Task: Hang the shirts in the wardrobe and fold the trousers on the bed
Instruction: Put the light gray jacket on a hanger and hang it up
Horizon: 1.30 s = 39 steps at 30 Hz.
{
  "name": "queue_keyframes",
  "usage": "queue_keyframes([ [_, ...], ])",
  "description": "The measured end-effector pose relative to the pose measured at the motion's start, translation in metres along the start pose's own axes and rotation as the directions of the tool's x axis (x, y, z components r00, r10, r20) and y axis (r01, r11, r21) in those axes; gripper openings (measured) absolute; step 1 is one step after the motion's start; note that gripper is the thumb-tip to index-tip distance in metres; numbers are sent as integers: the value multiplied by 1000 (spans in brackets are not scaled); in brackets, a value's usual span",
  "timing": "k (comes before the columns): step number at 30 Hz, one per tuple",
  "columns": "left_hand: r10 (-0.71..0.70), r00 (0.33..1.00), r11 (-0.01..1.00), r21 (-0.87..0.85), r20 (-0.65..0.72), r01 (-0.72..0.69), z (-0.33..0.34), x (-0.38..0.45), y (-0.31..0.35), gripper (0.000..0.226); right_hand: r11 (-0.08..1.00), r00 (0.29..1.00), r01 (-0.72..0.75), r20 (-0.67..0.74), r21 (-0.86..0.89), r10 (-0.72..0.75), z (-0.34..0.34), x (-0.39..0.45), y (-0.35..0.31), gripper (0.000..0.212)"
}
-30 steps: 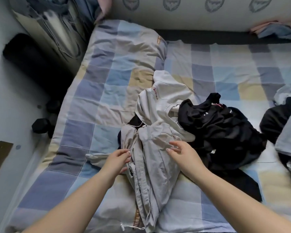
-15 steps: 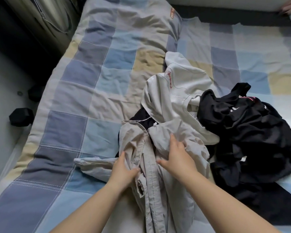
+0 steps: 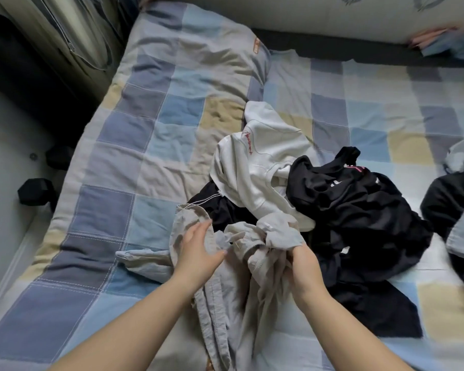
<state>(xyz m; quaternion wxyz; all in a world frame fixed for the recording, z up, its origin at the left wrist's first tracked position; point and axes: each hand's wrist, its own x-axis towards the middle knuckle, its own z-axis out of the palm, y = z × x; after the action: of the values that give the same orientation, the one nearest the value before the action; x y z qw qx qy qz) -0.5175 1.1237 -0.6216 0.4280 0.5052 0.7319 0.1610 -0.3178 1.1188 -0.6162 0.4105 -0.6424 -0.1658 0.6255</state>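
Right hand (image 3: 303,266) now gripping trousers (image 3: 225,311)

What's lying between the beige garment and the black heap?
In the head view, a white sweatshirt lies between the beige garment and the black heap.

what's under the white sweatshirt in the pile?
A black garment shows under the white sweatshirt at its left edge; a drawstring lies across it. How far it extends underneath is covered.
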Motion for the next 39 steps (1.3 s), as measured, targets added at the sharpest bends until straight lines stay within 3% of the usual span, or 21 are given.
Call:
queue_keyframes([
  [2,87,993,995,38,83,-90,-3,-10,25,80,991,996,-21,93,133,8,-7,-17,-20,24],
  [6,217,957,968,82,194,-236,-11,-30,77,85,989,981,14,188,147,-42,-22,-48,-70,32],
  [9,289,942,938,147,169,-314,-20,-43,113,66,989,957,47,276,142,-85,-31,-71,-111,40],
  [12,325,941,938,94,88,-333,-37,-57,153,19,982,933,98,328,163,-147,-45,-99,-151,40],
  [16,321,947,945,-73,34,-318,-68,-78,209,12,962,902,182,354,205,-246,-64,-135,-197,31],
  [19,428,904,897,-126,7,-423,-88,-106,257,21,929,855,263,383,262,-350,-72,-161,-232,28],
  [23,572,820,801,-206,-10,-562,-112,-155,324,13,856,812,378,317,352,-489,-89,-197,-273,41],
  [26,623,781,768,-221,45,-601,-133,-184,362,12,798,805,444,209,407,-555,-103,-225,-299,34],
  [29,638,755,760,-276,150,-588,-153,-212,390,12,744,756,504,193,438,-626,-115,-256,-325,24],
  [31,670,723,741,-207,166,-639,-161,-231,404,17,702,702,569,192,427,-686,-121,-282,-340,27],
  [34,756,653,655,83,-45,-751,-159,-248,413,29,642,612,652,220,402,-759,-122,-320,-351,25],
  [35,749,653,662,107,-112,-742,-156,-254,416,37,627,596,681,210,379,-775,-121,-334,-354,23],
  [36,703,699,710,77,-130,-700,-152,-258,418,46,610,584,704,192,365,-789,-120,-346,-357,22],
  [37,609,790,791,-17,-70,-612,-148,-264,418,54,598,577,719,175,355,-798,-120,-354,-357,22],
  [38,492,867,869,-114,76,-482,-148,-270,414,63,589,577,726,152,356,-803,-119,-365,-356,24],
  [39,390,874,920,-147,290,-362,-151,-282,406,74,567,573,741,103,359,-813,-116,-385,-351,26],
])
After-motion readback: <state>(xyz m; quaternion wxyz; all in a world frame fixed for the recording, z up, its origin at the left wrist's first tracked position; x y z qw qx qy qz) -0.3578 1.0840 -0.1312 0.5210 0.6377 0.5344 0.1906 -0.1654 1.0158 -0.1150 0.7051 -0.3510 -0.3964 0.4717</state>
